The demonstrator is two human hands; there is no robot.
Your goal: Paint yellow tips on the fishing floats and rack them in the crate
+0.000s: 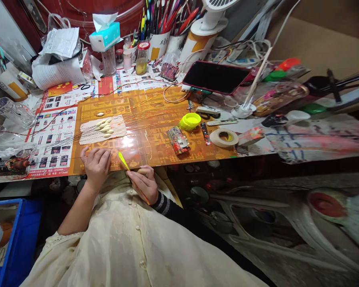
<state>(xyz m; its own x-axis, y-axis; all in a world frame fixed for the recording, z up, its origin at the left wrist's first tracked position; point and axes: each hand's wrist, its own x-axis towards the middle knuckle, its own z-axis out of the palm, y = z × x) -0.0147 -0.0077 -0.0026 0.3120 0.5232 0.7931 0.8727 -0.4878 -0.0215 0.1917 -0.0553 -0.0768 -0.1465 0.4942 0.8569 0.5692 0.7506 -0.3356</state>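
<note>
My right hand point(143, 184), at the table's front edge, is closed round a thin stick with a bright yellow tip point(123, 160). The tip points up and away from me, and an orange end shows below the hand. My left hand point(97, 164) lies at the table edge just to the left, fingers loosely bent and apart from the thumb, with nothing visible in them. Beyond it, several cream oval beads point(105, 126) on long thin dark wires rest on a pale ridged pad point(119, 125). One cream bead point(100, 114) lies just behind the pad.
Right of the pad stand an open neon-yellow pot point(190, 121), a paint-stained box point(178, 140) and a tape roll point(224, 138). Farther back are a phone point(215, 77), a lidded jar point(142, 58) and a tissue box point(105, 36). A blue crate point(20, 239) sits low left.
</note>
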